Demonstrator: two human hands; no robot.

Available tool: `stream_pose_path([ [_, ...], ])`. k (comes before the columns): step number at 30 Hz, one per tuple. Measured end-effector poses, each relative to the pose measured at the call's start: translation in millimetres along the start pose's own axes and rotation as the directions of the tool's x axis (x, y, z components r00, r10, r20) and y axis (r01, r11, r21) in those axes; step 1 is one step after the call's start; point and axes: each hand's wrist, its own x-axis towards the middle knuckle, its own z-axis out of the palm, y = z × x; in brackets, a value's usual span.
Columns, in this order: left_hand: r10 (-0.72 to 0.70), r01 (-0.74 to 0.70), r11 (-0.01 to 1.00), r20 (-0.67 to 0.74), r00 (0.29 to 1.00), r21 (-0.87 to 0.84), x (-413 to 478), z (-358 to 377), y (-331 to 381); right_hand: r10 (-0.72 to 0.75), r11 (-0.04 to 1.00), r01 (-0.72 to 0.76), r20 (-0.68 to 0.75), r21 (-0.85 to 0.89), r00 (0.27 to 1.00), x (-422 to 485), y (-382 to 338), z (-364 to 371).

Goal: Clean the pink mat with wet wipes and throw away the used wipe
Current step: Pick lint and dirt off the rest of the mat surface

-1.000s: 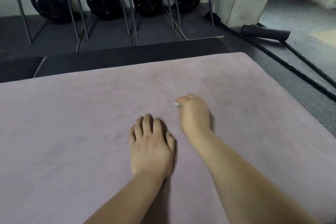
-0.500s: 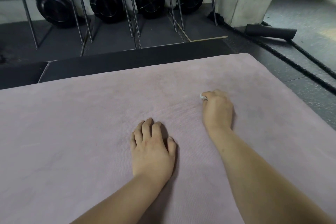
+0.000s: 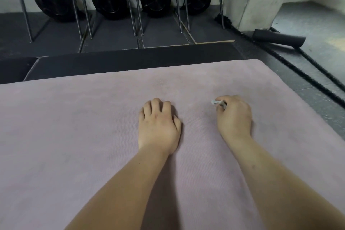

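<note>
Currently pressing a wipe (image 3: 216, 102) onto the mat (image 3: 74, 136), right of centre, gripped by curled fingers of the right hand (image 3: 234, 115). Bracing with the left hand (image 3: 158, 127), fingers loosely bent, empty. Probably soft, damp, light; best held bunched.

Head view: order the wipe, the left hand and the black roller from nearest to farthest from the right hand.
1. wipe, held in the right hand itself.
2. left hand, on the pink mat beside it.
3. black roller, on the floor beyond the mat, far right.
</note>
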Motion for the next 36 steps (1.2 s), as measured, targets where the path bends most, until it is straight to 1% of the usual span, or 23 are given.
stream_pose_path([
  [2, -0.008, 0.008, 1.000, 0.007, 1.000, 0.001, 0.7, -0.1, 0.3, 0.091, 0.994, -0.091, -0.001, -0.057, 0.996, 13.7, -1.0, -0.6],
  [3, -0.007, 0.007, 1.000, 0.007, 1.000, 0.003, 0.6, 0.2, 0.5, 0.107, 0.992, -0.107, 0.006, -0.071, 0.994, 15.7, -6.8, 2.3],
  [4, -0.006, 0.006, 1.000, 0.005, 1.000, 0.005, 0.3, 0.3, 0.6, 0.081, 0.993, -0.078, 0.029, -0.083, 0.996, 13.2, -18.2, 7.5],
  [5, -0.006, 0.006, 1.000, 0.000, 1.000, 0.007, 0.2, 0.6, 0.5, 0.018, 0.996, -0.012, 0.070, -0.085, 0.997, 7.1, -33.3, 14.1],
  [8, -0.006, 0.006, 1.000, -0.013, 1.000, 0.002, 1.5, 2.0, 0.3, -0.202, 0.979, 0.200, 0.214, 0.032, 0.956, -15.6, -74.3, 31.3],
  [10, -0.014, 0.014, 1.000, -0.019, 1.000, -0.004, 1.4, 2.5, -0.2, -0.278, 0.960, 0.259, 0.229, 0.110, 0.933, -18.5, -79.8, 30.9],
  [11, -0.010, 0.010, 1.000, -0.022, 1.000, -0.002, 1.2, 2.6, -0.2, -0.280, 0.958, 0.260, 0.215, 0.119, 0.935, -12.8, -72.2, 30.1],
  [12, -0.005, 0.005, 1.000, -0.024, 1.000, 0.003, 1.1, 2.6, -0.2, -0.262, 0.964, 0.248, 0.202, 0.095, 0.944, -5.5, -62.8, 28.9],
  [13, 0.000, 0.000, 1.000, -0.025, 1.000, 0.009, 1.2, 2.4, -0.1, -0.224, 0.974, 0.223, 0.193, 0.030, 0.955, 4.3, -51.0, 28.4],
  [15, 0.000, 0.000, 1.000, -0.024, 1.000, 0.016, 1.0, 1.8, 0.1, -0.096, 0.988, 0.113, 0.156, -0.105, 0.983, 28.0, -21.6, 26.0],
  [16, 0.000, 0.001, 1.000, -0.023, 1.000, 0.018, 1.0, 1.6, 0.5, -0.018, 0.989, 0.036, 0.128, -0.140, 0.992, 40.0, -8.1, 23.5],
  [18, -0.003, 0.004, 1.000, -0.022, 1.000, 0.023, 1.0, 1.4, 0.9, 0.086, 0.986, -0.076, 0.062, -0.149, 0.994, 55.8, 6.7, 19.3],
  [20, -0.004, 0.004, 1.000, -0.017, 1.000, 0.029, 1.3, 1.2, 1.2, 0.105, 0.987, -0.098, 0.049, -0.125, 0.993, 56.9, -4.3, 21.9],
  [21, -0.005, 0.005, 1.000, -0.017, 1.000, 0.029, 1.7, 1.2, 1.4, 0.063, 0.992, -0.054, 0.072, -0.117, 0.995, 51.5, -19.3, 25.6],
  [23, -0.009, 0.010, 1.000, -0.023, 1.000, 0.020, 2.1, 1.5, 1.4, -0.080, 0.995, 0.089, 0.158, -0.053, 0.984, 34.6, -56.8, 37.9],
  [25, -0.014, 0.015, 1.000, -0.034, 0.999, 0.008, 1.8, 2.4, 1.1, -0.252, 0.968, 0.245, 0.240, 0.059, 0.937, 16.9, -91.2, 48.3],
  [26, -0.014, 0.014, 1.000, -0.037, 0.999, 0.001, 1.7, 2.8, 0.9, -0.318, 0.948, 0.300, 0.262, 0.105, 0.911, 13.2, -100.9, 51.6],
  [28, -0.010, 0.009, 1.000, -0.037, 0.999, -0.003, 1.6, 2.6, 0.7, -0.376, 0.925, 0.343, 0.257, 0.165, 0.890, 20.1, -102.0, 54.2],
  [29, -0.010, 0.009, 1.000, -0.035, 0.999, -0.002, 1.6, 1.9, 0.8, -0.367, 0.928, 0.339, 0.234, 0.151, 0.900, 28.1, -95.7, 55.6],
  [30, -0.010, 0.010, 1.000, -0.033, 0.999, -0.003, 1.7, 1.3, 0.8, -0.337, 0.941, 0.323, 0.214, 0.099, 0.917, 38.2, -86.9, 56.3],
  [32, -0.013, 0.013, 1.000, -0.034, 0.999, -0.016, 1.8, 0.5, 0.8, -0.242, 0.966, 0.256, 0.192, -0.049, 0.951, 60.8, -64.3, 55.7],
  [34, -0.014, 0.014, 1.000, -0.032, 0.999, -0.021, 2.3, 0.6, 0.3, -0.099, 0.985, 0.116, 0.127, -0.131, 0.987, 82.1, -45.3, 51.7],
  [36, -0.014, 0.013, 1.000, -0.023, 1.000, -0.015, 2.3, 0.5, 0.0, 0.026, 0.990, -0.019, 0.046, -0.139, 0.999, 95.3, -38.6, 52.8],
])
